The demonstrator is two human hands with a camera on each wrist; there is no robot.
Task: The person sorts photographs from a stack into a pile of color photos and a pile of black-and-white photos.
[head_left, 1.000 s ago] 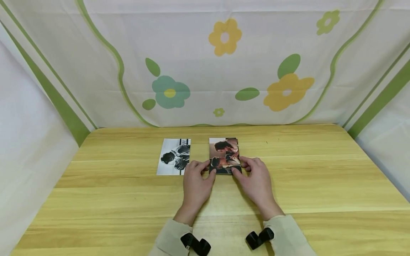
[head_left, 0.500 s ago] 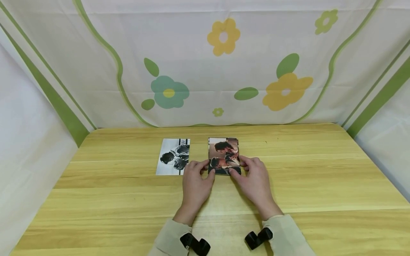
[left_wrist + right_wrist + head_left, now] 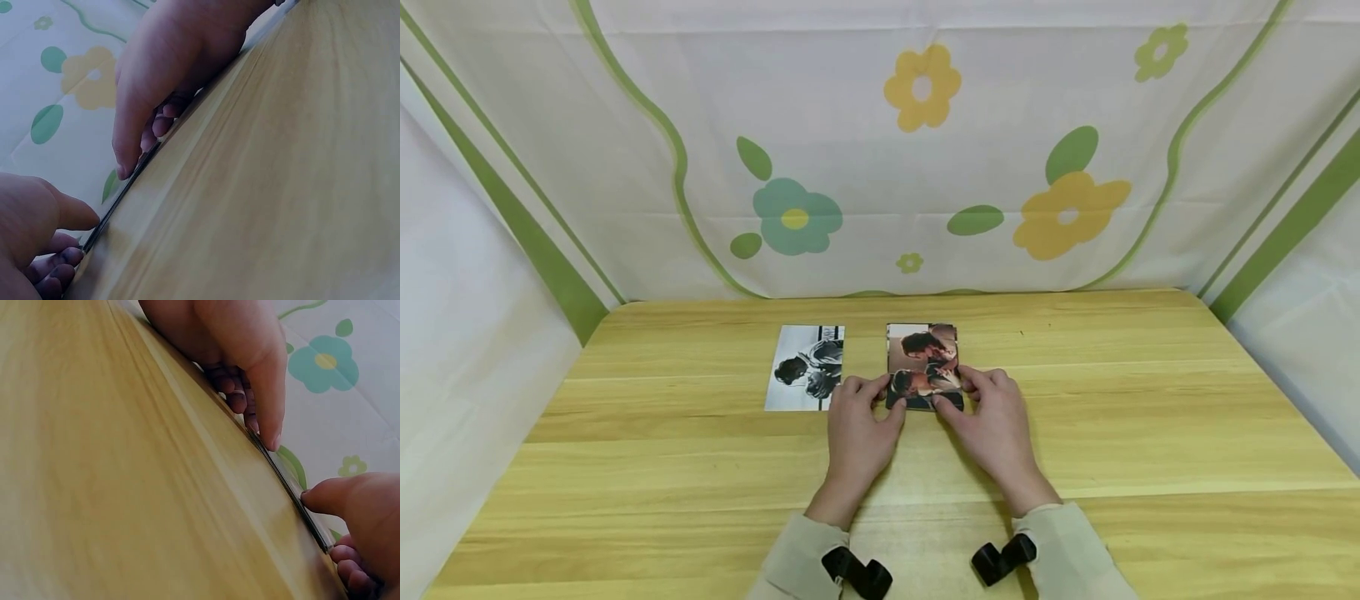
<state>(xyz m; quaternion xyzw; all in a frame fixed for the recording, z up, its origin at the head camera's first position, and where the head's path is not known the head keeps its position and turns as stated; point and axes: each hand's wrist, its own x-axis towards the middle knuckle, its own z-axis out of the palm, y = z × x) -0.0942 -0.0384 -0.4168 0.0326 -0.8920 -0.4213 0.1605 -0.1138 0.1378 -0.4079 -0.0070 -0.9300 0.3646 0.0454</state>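
Hands are recorded at the centre of the head view, both at the near end of a colour photograph [image 3: 922, 365] that lies flat on the wooden table [image 3: 1112, 417]. The left hand [image 3: 857, 425] is placed at the photograph's lower left corner, with the thumb at the near edge and the fingers curled against the left side. The right hand [image 3: 992, 421] is placed at the lower right corner, with the thumb on the near edge and the fingers bent over the right side. Both hands are thus closed on the photograph at its near corners.

In the left wrist view, the photograph [image 3: 122, 194] is seen edge-on as a thin dark strip running from lower left towards the middle of the frame; the thumb of the left hand [image 3: 31, 231] is pressed to its end at lower left, and the thumb of the right hand [image 3: 162, 81] is set on it further up. In the right wrist view, the same strip [image 3: 294, 494] is seen at right of centre between the left hand [image 3: 244, 356] above and the right hand [image 3: 362, 519] at lower right.

A black-and-white photograph [image 3: 807, 367] is noted just to the left of the colour one, flat on the table and apart from it. A flower-printed cloth [image 3: 880, 142] fills the upper part of the frame behind the table.
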